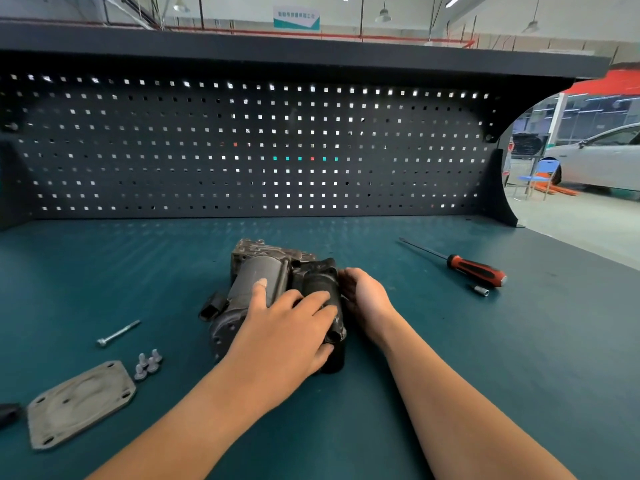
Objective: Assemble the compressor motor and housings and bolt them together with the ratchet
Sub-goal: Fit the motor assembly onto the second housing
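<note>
The compressor (263, 271) lies on the green bench mat (485, 358), a grey motor cylinder beside a black cylindrical housing (320, 282). My left hand (287, 327) rests on top, fingers spread over the motor and the black housing. My right hand (367, 299) presses against the housing's right side. A long bolt (117, 333) lies to the left. Several short bolts (148, 364) stand near a flat grey cover plate (81, 403) at the front left.
A red-and-black handled driver (460, 266) and a small socket (480, 290) lie at the right. A dark pegboard (242, 150) closes the back under a shelf. A black object (8, 412) pokes in at the left edge.
</note>
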